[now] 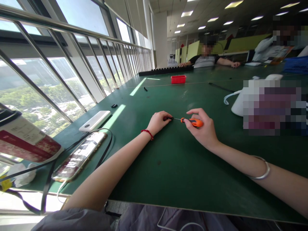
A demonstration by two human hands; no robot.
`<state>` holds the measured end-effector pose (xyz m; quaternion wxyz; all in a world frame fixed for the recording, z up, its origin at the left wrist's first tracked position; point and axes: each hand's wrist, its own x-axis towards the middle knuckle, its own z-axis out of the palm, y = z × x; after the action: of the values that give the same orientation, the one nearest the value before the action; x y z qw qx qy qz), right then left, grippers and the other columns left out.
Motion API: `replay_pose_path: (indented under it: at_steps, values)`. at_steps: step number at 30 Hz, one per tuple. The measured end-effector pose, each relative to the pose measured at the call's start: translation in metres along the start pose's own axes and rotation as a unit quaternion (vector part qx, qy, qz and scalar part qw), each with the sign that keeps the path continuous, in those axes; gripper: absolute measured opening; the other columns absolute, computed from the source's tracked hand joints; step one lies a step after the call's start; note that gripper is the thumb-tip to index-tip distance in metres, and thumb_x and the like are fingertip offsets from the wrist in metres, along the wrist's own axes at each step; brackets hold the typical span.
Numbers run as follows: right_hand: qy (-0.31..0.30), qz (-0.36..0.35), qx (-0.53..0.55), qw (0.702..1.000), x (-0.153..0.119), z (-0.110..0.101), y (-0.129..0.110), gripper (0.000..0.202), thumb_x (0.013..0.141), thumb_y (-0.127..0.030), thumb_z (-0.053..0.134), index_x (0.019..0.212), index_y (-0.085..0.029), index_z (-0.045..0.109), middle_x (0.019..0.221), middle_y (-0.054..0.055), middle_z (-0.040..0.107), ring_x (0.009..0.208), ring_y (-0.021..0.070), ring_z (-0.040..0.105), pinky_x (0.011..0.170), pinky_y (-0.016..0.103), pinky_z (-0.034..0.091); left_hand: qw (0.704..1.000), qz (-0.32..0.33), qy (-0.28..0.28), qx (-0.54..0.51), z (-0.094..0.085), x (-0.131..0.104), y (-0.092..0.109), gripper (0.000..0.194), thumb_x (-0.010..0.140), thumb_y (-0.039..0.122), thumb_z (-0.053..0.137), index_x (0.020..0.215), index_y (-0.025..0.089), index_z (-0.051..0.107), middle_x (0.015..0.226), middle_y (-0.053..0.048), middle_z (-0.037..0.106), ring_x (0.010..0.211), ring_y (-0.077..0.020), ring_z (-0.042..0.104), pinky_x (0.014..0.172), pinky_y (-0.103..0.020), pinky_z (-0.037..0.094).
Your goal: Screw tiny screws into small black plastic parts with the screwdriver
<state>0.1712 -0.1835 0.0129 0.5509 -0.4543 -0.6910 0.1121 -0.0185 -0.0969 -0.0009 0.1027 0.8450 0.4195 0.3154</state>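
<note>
Near the middle of the green table (166, 179), my left hand (158, 123) is closed on a small dark part (168, 118), mostly hidden by the fingers. My right hand (203, 130) holds an orange and black screwdriver (197, 122) by its handle, between thumb and fingers, with the index finger raised off it. The screwdriver lies nearly level, its thin metal shaft pointing left. Its tip meets the dark part at my left fingertips.
At left are a phone (80, 157), a white power bank (95, 121), cables and a large cup (27, 136). Small black pieces (114, 106) lie beyond. A red bin (178, 79) stands farther back, a white object (238, 102) at right. Two people sit across the table.
</note>
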Motion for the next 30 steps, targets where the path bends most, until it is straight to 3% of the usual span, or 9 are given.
replay_pose_path:
  at_steps: [4, 8, 10, 13, 16, 19, 22, 28, 30]
  values:
    - [0.051, -0.016, -0.005, 0.999, 0.0005, -0.0002, 0.0009, 0.03, 0.074, -0.027, 0.061, 0.102, -0.024, 0.049, 0.072, -0.003, 0.054, 0.066, 0.0168, 0.056, 0.072, 0.035, 0.046, 1.0, -0.003, -0.003, -0.001, -0.0002, -0.0002, 0.0, 0.016, 0.08, 0.017, 0.062, 0.092, 0.017, 0.073, 0.091, -0.004, 0.07, 0.078, -0.0148, 0.064, 0.077, -0.027, 0.053]
    - [-0.014, 0.036, -0.005, 0.999, 0.0, 0.0, 0.0008, 0.017, 0.078, -0.037, 0.059, 0.087, -0.024, 0.053, 0.057, -0.004, 0.053, 0.055, 0.0163, 0.053, 0.063, 0.034, 0.045, 1.0, -0.002, -0.003, -0.001, -0.0001, -0.0001, -0.0005, 0.016, 0.08, 0.018, 0.062, 0.092, 0.018, 0.073, 0.091, -0.003, 0.07, 0.078, -0.0147, 0.064, 0.077, -0.027, 0.053]
    - [-0.024, 0.034, 0.004, 0.999, -0.0004, 0.0004, 0.0007, 0.016, 0.08, -0.038, 0.058, 0.084, -0.024, 0.053, 0.061, -0.002, 0.059, 0.06, 0.0178, 0.057, 0.065, 0.034, 0.046, 1.0, -0.001, -0.003, 0.001, 0.0001, 0.0, -0.0007, 0.016, 0.08, 0.017, 0.063, 0.092, 0.018, 0.073, 0.091, -0.004, 0.069, 0.078, -0.0146, 0.063, 0.076, -0.026, 0.053]
    - [0.024, 0.0, 0.007, 1.0, -0.0002, 0.0008, 0.0026, 0.019, 0.079, -0.032, 0.059, 0.095, -0.024, 0.052, 0.076, 0.001, 0.061, 0.073, 0.0192, 0.06, 0.072, 0.036, 0.047, 1.0, -0.001, -0.002, 0.002, 0.0004, 0.0002, -0.0009, 0.016, 0.08, 0.016, 0.063, 0.092, 0.017, 0.073, 0.09, -0.004, 0.07, 0.078, -0.0146, 0.063, 0.077, -0.027, 0.052]
    - [0.059, -0.007, 0.001, 0.998, 0.0006, 0.0007, 0.0053, 0.03, 0.076, -0.029, 0.061, 0.103, -0.023, 0.049, 0.073, -0.001, 0.056, 0.07, 0.0185, 0.058, 0.073, 0.036, 0.047, 1.0, -0.004, -0.002, 0.002, 0.0004, 0.0003, -0.0008, 0.017, 0.079, 0.016, 0.063, 0.093, 0.017, 0.073, 0.09, -0.004, 0.07, 0.078, -0.0146, 0.063, 0.077, -0.027, 0.052]
    - [0.014, 0.026, 0.001, 1.0, 0.0003, 0.0007, 0.0047, 0.024, 0.076, -0.035, 0.061, 0.095, -0.023, 0.051, 0.063, -0.003, 0.054, 0.061, 0.0177, 0.056, 0.066, 0.035, 0.046, 1.0, -0.002, -0.001, 0.003, 0.0002, 0.0003, -0.0008, 0.016, 0.079, 0.016, 0.063, 0.092, 0.017, 0.073, 0.09, -0.003, 0.07, 0.077, -0.0144, 0.063, 0.076, -0.026, 0.052]
    - [-0.023, 0.031, 0.012, 0.999, -0.0011, 0.0014, 0.002, 0.019, 0.079, -0.039, 0.06, 0.086, -0.023, 0.052, 0.067, -0.001, 0.06, 0.064, 0.0188, 0.06, 0.066, 0.035, 0.047, 1.0, 0.002, -0.001, 0.002, 0.0002, 0.0003, -0.0011, 0.016, 0.08, 0.017, 0.063, 0.092, 0.017, 0.073, 0.09, -0.004, 0.07, 0.076, -0.0144, 0.063, 0.075, -0.026, 0.052]
    - [0.057, -0.011, 0.0, 0.998, -0.0003, 0.0005, 0.006, 0.027, 0.078, -0.029, 0.056, 0.103, -0.024, 0.049, 0.073, -0.001, 0.056, 0.073, 0.0194, 0.058, 0.072, 0.036, 0.045, 1.0, -0.005, -0.005, 0.002, 0.0, 0.0003, -0.0009, 0.017, 0.08, 0.016, 0.063, 0.093, 0.017, 0.073, 0.091, -0.004, 0.07, 0.079, -0.0151, 0.064, 0.077, -0.027, 0.052]
    - [0.054, -0.012, 0.004, 0.998, 0.0004, -0.0001, 0.0067, 0.032, 0.076, -0.029, 0.058, 0.105, -0.024, 0.047, 0.071, -0.003, 0.054, 0.069, 0.0184, 0.057, 0.072, 0.036, 0.045, 1.0, -0.004, -0.005, 0.003, -0.0002, 0.0002, -0.0007, 0.017, 0.08, 0.017, 0.062, 0.093, 0.017, 0.073, 0.092, -0.004, 0.07, 0.079, -0.0153, 0.064, 0.078, -0.027, 0.053]
